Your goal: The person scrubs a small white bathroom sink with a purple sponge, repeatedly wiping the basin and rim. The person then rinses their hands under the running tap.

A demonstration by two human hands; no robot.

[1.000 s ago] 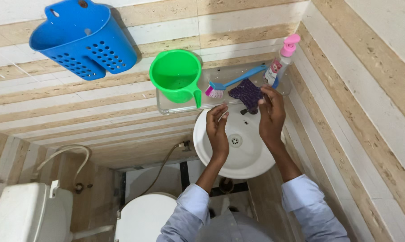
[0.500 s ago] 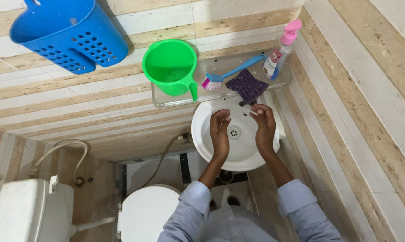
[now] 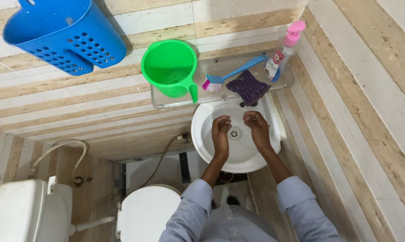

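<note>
- Left hand and right hand hang over the basin, apart, fingers loosely curled, holding nothing; the drain shows between them.
- By the look of it a hand wash is midway; no lather or running water is visible, so rinsing or soaping seems left; I cannot tell which.
- Glass shelf at twelve o'clock of the basin carries a green jug, brush, purple cloth and pump bottle.
- Striped tile walls; blue basket at ten o'clock; toilet at seven o'clock.
</note>
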